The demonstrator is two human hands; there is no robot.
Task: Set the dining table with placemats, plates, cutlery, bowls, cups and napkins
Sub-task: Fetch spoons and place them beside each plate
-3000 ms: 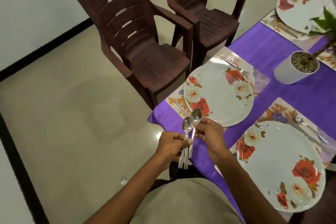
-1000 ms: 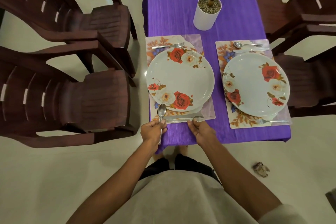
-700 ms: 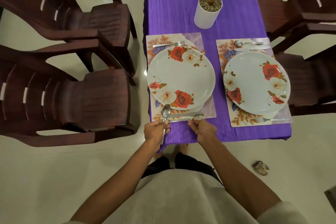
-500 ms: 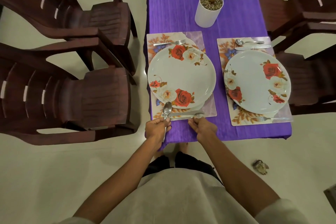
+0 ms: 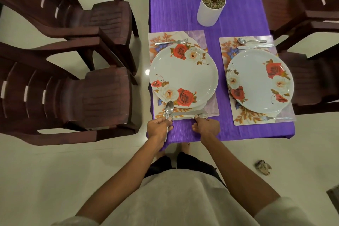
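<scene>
- Left hand (image 5: 159, 127) grips 1 upright spoon (image 5: 169, 109).
- Right hand (image 5: 207, 126) pinches a second spoon (image 5: 201, 116) lying on the placemat (image 5: 212, 111), beside the plate (image 5: 183, 75).

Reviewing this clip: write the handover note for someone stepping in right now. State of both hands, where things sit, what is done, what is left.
Left hand: grips a spare spoon, bowl up, over the near edge of the near left placemat.
Right hand: pinches a second spoon lying flat on that mat beside the knife.
Near left plate has a fork on its far side.
Near right plate has spoon, knife and fork laid.
Done: mats, plates and most cutlery in view.
Left: release this spoon, place the spare one. No bowls, cups or napkins in view.
</scene>
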